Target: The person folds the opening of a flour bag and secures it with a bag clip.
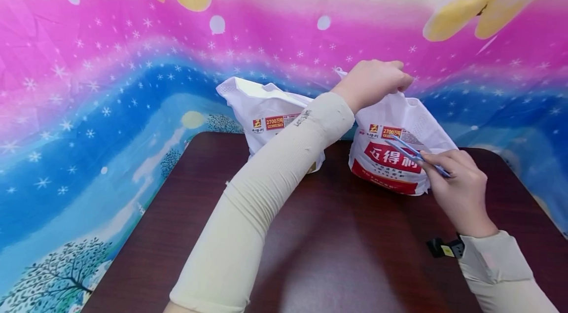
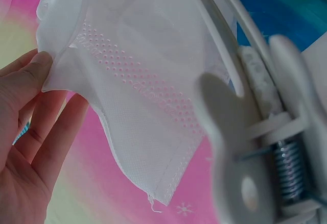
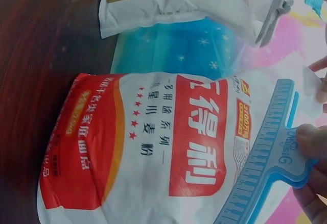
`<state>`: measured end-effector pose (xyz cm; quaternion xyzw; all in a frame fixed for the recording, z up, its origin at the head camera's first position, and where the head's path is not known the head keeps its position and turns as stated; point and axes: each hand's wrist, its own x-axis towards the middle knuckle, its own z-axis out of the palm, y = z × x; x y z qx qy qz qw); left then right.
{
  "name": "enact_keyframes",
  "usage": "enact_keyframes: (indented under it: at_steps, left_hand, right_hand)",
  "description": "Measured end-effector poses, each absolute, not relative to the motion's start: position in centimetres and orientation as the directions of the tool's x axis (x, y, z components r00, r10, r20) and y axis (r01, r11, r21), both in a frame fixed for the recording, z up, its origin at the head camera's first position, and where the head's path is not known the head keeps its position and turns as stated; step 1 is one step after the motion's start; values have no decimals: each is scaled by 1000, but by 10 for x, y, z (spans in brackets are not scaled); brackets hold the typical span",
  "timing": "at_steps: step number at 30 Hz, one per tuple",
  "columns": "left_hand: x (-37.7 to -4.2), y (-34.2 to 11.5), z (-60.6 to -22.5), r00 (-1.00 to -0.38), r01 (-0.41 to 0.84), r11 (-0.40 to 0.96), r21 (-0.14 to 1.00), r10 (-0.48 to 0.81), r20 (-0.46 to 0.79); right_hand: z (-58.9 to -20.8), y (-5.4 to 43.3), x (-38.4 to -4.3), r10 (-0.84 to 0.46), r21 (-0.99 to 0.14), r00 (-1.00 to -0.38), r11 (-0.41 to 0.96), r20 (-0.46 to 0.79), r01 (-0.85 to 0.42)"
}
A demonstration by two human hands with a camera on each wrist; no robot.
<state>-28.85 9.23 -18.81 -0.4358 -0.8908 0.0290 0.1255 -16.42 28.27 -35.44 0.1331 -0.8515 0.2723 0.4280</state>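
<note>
On the right of the table stands a white flour bag (image 1: 386, 155) with red printed panels. My left hand (image 1: 377, 81) pinches the top edge of this bag, thumb against fingers, and draws the white material (image 2: 138, 81) up. My right hand (image 1: 461, 185) holds a light blue bag clip (image 3: 273, 157) with ruler marks by its handle. The clip's long bars lie in front of the bag's upper part, and they show apart in the head view. My left forearm partly hides a second white bag (image 1: 262, 111).
A grey clip (image 3: 276, 17) is on the top of the second bag; its handles and spring loom close in the left wrist view. The dark wooden table (image 1: 328, 249) reaches back to a colourful patterned cloth (image 1: 133, 56). A small black device (image 1: 443, 248) is at my right wrist.
</note>
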Motion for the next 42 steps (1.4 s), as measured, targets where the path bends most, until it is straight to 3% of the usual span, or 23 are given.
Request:
enact_keyframes:
  at_steps: [7, 23, 29, 36, 42]
  left_hand:
    - [-287, 91, -188, -583, 770, 615, -170, 786, 206]
    - [-291, 92, -188, -610, 765, 637, -95, 764, 212]
    - [-292, 92, -189, -595, 770, 625, -132, 776, 209]
    - [-291, 91, -189, -632, 759, 649, -37, 750, 196]
    - [-292, 90, -192, -605, 765, 631, -128, 772, 195]
  right_hand:
    - [-349, 286, -166, 50, -339, -519, 809, 854, -480]
    - [-338, 295, -166, 47, -318, -508, 829, 860, -461]
    - [-333, 299, -163, 33, -305, -504, 829, 863, -468]
    - [-330, 302, -163, 75, -326, -492, 832, 868, -448]
    - [-329, 307, -165, 115, -338, -466, 838, 877, -429]
